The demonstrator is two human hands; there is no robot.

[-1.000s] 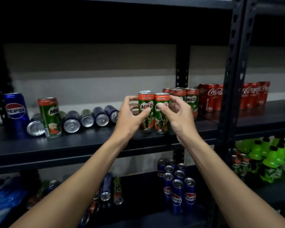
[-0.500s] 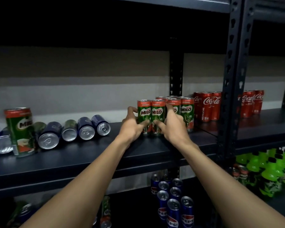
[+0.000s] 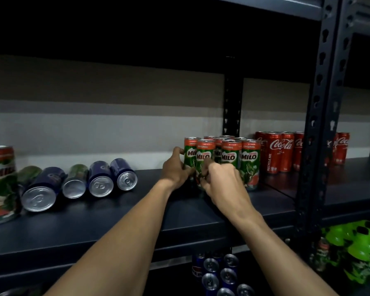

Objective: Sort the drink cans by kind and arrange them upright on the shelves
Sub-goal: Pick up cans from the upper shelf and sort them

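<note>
Pushed in since a moment ago, two Milo cans stand on the shelf, touching the Milo cluster. Left hand curls round one; right hand pinches the other low down. Square them flush, then release gently so neither tips.

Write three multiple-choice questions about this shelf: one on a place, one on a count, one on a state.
1. Relative to the grouped Milo cans, the Coca-Cola cans stand: A. left B. right C. one shelf below
2. How many blue cans lie on the middle shelf? A. three B. one C. six
3. The left hand and right hand: A. hang free B. hold blue cans C. grip Milo cans
Key: 1 B, the red cans start past the group's right edge. 2 A, three blue bodies lie there. 3 C, fingers curl round the front cans.
</note>
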